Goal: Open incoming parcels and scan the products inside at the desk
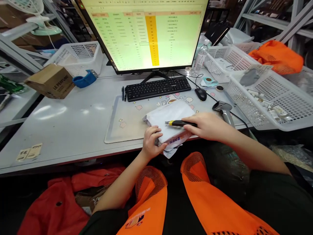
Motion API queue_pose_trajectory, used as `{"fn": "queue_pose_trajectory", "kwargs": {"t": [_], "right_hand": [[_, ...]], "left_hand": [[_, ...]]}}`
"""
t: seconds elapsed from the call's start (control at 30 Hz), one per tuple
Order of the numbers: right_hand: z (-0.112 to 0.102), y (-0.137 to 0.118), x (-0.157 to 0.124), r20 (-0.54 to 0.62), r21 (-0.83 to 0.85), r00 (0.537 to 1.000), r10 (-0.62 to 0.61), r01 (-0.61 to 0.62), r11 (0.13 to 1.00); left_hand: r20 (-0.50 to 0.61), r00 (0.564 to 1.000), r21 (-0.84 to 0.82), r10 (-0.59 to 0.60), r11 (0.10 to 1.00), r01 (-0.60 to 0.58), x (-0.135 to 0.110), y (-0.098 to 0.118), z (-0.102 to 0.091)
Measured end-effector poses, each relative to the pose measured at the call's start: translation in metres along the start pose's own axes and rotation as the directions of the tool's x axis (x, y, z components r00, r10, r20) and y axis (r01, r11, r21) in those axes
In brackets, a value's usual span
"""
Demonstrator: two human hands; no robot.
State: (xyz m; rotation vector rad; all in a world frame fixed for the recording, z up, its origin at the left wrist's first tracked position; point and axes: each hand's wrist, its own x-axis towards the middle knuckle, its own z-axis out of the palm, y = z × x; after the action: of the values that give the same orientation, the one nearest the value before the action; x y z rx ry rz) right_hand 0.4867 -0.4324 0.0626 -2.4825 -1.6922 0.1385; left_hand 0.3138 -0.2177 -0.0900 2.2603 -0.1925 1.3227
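Observation:
A white plastic mailing parcel (168, 114) lies across the desk mat's front edge, its near end reaching past the table edge. My left hand (153, 142) grips the parcel's near left corner, fingers curled on top and thumb along the near side. In my right hand (204, 124) is a black and yellow utility knife (179, 123), its tip pointing left over the parcel's top face. Whether the blade touches the plastic I cannot tell. Blue print shows on the parcel's near side.
Behind the parcel stand a keyboard (158, 88), a mouse (201, 94) and a monitor (151, 36). A barcode scanner (223, 111) sits right, beside a white basket (290, 98) of small items. Leftward are a cardboard box (52, 81) and a blue tape dispenser (85, 79).

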Motion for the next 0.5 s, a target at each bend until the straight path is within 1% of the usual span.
{"fn": "queue_pose_trajectory", "kwargs": {"t": [0.07,0.13,0.2,0.23,0.27,0.3,0.33,0.4,0.43,0.47,0.5], "right_hand": [[-0.005,-0.017,0.022,0.085,-0.035,0.996,-0.023,0.026,0.999],[-0.011,-0.031,0.043,0.144,-0.030,0.989,-0.028,0.032,0.999],[-0.019,-0.034,0.056,0.202,0.013,0.979,-0.017,0.014,1.000],[-0.025,-0.029,0.059,0.236,0.038,0.972,0.002,-0.011,0.999],[-0.031,-0.018,0.058,0.265,0.054,0.963,0.035,-0.051,0.997],[-0.040,-0.002,0.052,0.283,0.054,0.955,0.084,-0.104,0.993],[-0.049,0.019,0.043,0.284,0.029,0.946,0.158,-0.174,0.984],[-0.067,0.069,0.014,0.242,-0.068,0.902,0.357,-0.351,0.934],[-0.076,0.092,-0.004,0.213,-0.139,0.851,0.481,-0.461,0.877],[-0.083,0.112,-0.021,0.207,-0.168,0.785,0.584,-0.560,0.811],[-0.089,0.125,-0.036,0.207,-0.138,0.747,0.632,-0.617,0.775]], "left_hand": [[-0.124,0.992,0.006,0.034,0.999,-0.033,-0.012,-0.009,0.015],[-0.201,0.980,0.014,0.014,1.000,-0.011,-0.023,-0.011,0.027],[-0.234,0.972,0.018,0.001,1.000,0.004,-0.032,-0.009,0.032],[-0.227,0.974,0.027,-0.002,1.000,0.008,-0.035,-0.009,0.032],[-0.205,0.979,0.039,-0.006,0.999,0.014,-0.037,-0.008,0.029],[-0.170,0.985,0.050,-0.014,0.998,0.023,-0.037,-0.010,0.024],[-0.120,0.992,0.049,-0.027,0.998,0.033,-0.035,-0.012,0.016],[0.033,0.998,0.021,-0.052,0.998,0.051,-0.025,-0.023,-0.004],[0.125,0.990,0.013,-0.067,0.998,0.066,-0.017,-0.031,-0.016],[0.225,0.970,0.020,-0.089,0.996,0.087,-0.008,-0.039,-0.026],[0.323,0.939,0.038,-0.118,0.993,0.112,0.002,-0.048,-0.035]]}}
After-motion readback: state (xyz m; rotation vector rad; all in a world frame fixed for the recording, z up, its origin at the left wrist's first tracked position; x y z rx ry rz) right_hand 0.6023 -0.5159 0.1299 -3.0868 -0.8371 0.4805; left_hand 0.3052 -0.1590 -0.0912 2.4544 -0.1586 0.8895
